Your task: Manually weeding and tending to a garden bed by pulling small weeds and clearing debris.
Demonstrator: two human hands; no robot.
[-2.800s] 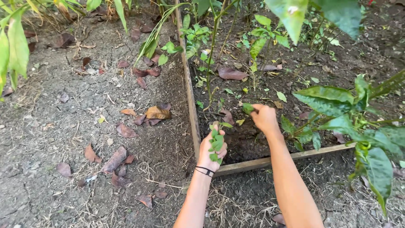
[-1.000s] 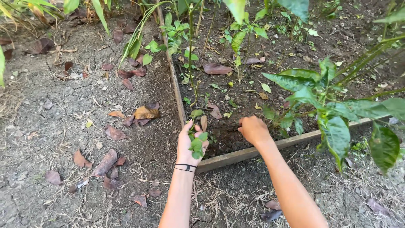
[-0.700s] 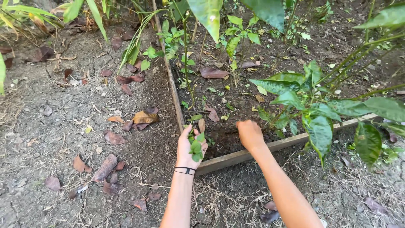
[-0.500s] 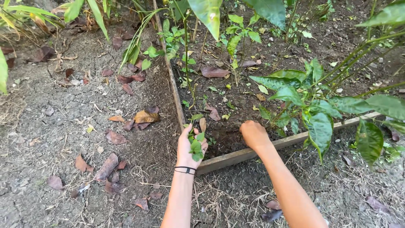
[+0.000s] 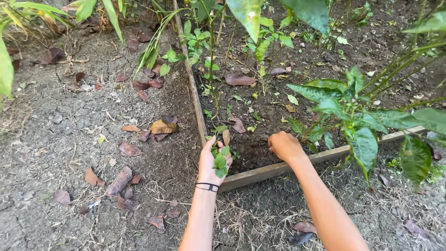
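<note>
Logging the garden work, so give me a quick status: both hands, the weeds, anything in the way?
Left hand shut on small green weeds. Right hand down on the soil inside the wooden bed frame, fingers hidden. Leafy plant crowds right side.

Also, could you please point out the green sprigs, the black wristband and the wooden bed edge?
green sprigs (image 5: 219,160): head view, leaves
black wristband (image 5: 207,187): head view, band's middle
wooden bed edge (image 5: 253,173): head view, front board

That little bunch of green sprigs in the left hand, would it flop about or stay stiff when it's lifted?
Probably floppy: the green sprigs have thin stems and small soft leaves that splay loosely over the left hand. They look very light, since loosely curled fingers hold them. Likely fragile too; such slender stems could snap or bruise if squeezed.
</note>
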